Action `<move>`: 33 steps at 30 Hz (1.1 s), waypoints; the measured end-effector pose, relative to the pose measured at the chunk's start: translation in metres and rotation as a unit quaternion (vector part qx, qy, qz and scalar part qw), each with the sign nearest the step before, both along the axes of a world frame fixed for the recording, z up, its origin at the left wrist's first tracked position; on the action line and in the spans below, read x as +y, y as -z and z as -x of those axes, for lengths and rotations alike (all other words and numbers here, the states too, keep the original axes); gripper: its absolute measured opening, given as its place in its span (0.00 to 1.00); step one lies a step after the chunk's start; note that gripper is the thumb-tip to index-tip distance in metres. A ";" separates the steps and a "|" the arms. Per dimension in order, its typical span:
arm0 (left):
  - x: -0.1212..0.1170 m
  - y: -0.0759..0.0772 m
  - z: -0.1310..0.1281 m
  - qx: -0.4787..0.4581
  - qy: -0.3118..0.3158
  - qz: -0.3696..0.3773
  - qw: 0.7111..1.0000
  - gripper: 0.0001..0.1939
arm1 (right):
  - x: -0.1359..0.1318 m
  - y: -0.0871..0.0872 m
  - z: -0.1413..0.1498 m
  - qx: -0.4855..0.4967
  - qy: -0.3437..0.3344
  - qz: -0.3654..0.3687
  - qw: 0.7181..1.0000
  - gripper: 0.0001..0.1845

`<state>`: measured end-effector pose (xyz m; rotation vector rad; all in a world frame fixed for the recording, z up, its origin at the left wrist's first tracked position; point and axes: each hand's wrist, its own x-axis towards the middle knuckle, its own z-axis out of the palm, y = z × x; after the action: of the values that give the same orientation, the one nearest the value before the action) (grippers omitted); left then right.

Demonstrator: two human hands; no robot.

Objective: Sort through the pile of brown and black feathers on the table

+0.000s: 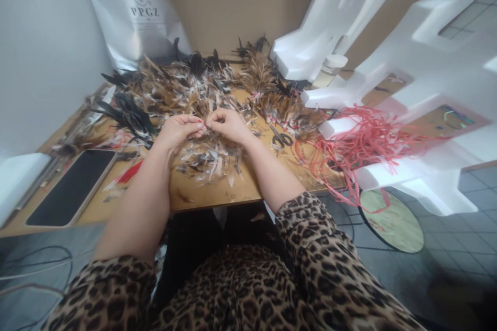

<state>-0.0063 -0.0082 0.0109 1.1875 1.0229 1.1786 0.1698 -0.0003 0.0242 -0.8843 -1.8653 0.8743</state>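
My left hand (176,130) and my right hand (229,124) meet over a pile of brown, black and white feathers (202,88) on a wooden table (209,194). Both hands have their fingers pinched together at the point where they touch, holding something small between them; it looks like a few feathers with a bit of red string, but it is too small to be sure. Black-handled scissors (280,137) lie on the table just right of my right hand.
A tangle of red strings (361,145) spills over white foam packing (388,62) on the right. A dark phone (73,186) lies at the left front. A white bag (132,15) and a cardboard sheet (233,0) stand behind. A round board (392,222) lies on the floor.
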 end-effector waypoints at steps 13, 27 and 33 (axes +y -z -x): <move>-0.003 -0.003 0.000 0.013 0.024 0.001 1.000 0.14 | 0.001 0.002 0.000 0.039 -0.011 0.118 0.992 0.08; 0.000 0.000 0.002 -0.036 0.021 0.089 0.995 0.08 | -0.004 -0.001 0.001 -0.053 0.000 -0.042 0.998 0.07; 0.003 0.002 0.005 -0.062 0.023 0.113 0.991 0.09 | -0.003 0.002 0.001 -0.078 -0.009 -0.136 0.988 0.06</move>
<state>-0.0110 -0.0047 0.0086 0.9429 1.0014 1.0563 0.1690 -0.0036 0.0224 -0.7845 -2.0720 0.5557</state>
